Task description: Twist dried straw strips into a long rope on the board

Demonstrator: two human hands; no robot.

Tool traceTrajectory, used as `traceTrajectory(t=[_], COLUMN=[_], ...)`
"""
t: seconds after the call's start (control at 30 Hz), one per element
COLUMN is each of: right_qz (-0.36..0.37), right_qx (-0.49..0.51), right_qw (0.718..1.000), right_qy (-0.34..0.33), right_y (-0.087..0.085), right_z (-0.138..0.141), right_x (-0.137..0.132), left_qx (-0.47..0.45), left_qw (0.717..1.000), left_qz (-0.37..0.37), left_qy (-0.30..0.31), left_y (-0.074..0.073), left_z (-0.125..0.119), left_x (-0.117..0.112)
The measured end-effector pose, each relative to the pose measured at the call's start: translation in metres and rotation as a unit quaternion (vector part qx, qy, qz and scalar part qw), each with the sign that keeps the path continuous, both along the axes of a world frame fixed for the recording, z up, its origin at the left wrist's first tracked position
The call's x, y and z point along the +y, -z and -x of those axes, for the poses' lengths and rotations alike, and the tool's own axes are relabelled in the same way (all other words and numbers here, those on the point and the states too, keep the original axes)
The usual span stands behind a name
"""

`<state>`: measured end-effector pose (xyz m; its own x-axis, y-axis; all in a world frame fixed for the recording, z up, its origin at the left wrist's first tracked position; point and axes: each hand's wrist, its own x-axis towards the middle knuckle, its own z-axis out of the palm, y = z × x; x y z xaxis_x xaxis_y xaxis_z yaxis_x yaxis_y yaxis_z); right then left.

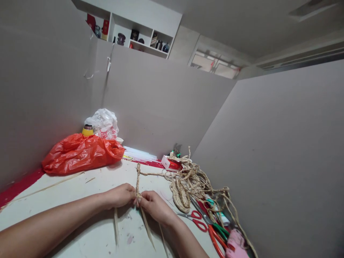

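Both hands meet at the lower end of a braided straw cord (138, 179), which runs away from me along the white tabletop. My left hand (123, 195) pinches it from the left side. From the right, my right hand (153, 204) closes on the same spot, fingertips nearly touching the other hand's. Loose flat straw strands (147, 229) hang out below the hands toward me. A thin cord leads right from the braid's upper part to a tangled heap of straw rope (193, 175). The exact finger grip is partly hidden.
Red-handled scissors (199, 220), larger orange-handled shears (215, 240) and a pink cloth (236, 245) lie at the right. An orange plastic bag (83, 154) and a white bag (103, 122) stand back left. Grey partitions (161, 107) enclose the table; a small red-and-white box (170, 163) is near the back.
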<state>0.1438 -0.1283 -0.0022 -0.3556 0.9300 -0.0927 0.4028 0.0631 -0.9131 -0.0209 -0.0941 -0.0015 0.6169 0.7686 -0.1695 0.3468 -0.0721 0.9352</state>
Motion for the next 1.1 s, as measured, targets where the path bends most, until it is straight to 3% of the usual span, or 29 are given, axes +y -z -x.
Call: traceTrajectory(t=[0.17, 0.33, 0.47, 0.6, 0.73, 0.83, 0.93, 0.97, 1.0, 1.1], right_qz=[-0.114, -0.156, -0.103, -0.014, -0.106, -0.145, -0.038, 0.004, 0.019, -0.086], right_qx=[-0.131, -0.245, -0.217, -0.162, -0.244, -0.276, -0.208, -0.166, -0.126, -0.036], right_qw=[0.984, 0.955, 0.968, 0.986, 0.962, 0.949, 0.975, 0.984, 0.992, 0.98], right_qy=[0.029, 0.062, 0.069, 0.047, 0.068, 0.042, -0.061, -0.063, -0.026, 0.176], right_y=[0.005, -0.003, -0.013, -0.011, -0.005, -0.012, -0.028, -0.033, -0.037, -0.038], right_z=[0.002, -0.004, -0.002, 0.015, 0.032, 0.032, 0.019, 0.012, 0.006, -0.007], right_x=[-0.002, -0.007, -0.009, -0.019, -0.036, -0.046, -0.044, -0.039, -0.034, -0.015], left_qx=[0.006, -0.003, -0.006, -0.052, -0.092, -0.109, -0.142, -0.156, -0.167, -0.175], left_qw=[0.997, 0.998, 0.997, 0.994, 0.982, 0.979, 0.973, 0.969, 0.966, 0.961], left_qz=[0.08, 0.019, -0.018, 0.033, 0.135, 0.146, 0.169, 0.183, 0.196, 0.216], left_qy=[-0.02, -0.065, -0.073, -0.09, -0.099, -0.09, -0.06, -0.049, -0.038, -0.015], left_y=[0.0, 0.012, 0.019, 0.015, 0.007, 0.003, -0.003, -0.005, -0.007, -0.012], left_z=[-0.003, -0.007, -0.009, -0.01, -0.01, -0.009, -0.006, -0.004, -0.003, 0.0], left_x=[-0.002, -0.002, -0.002, -0.004, -0.009, -0.011, -0.01, -0.009, -0.009, -0.009])
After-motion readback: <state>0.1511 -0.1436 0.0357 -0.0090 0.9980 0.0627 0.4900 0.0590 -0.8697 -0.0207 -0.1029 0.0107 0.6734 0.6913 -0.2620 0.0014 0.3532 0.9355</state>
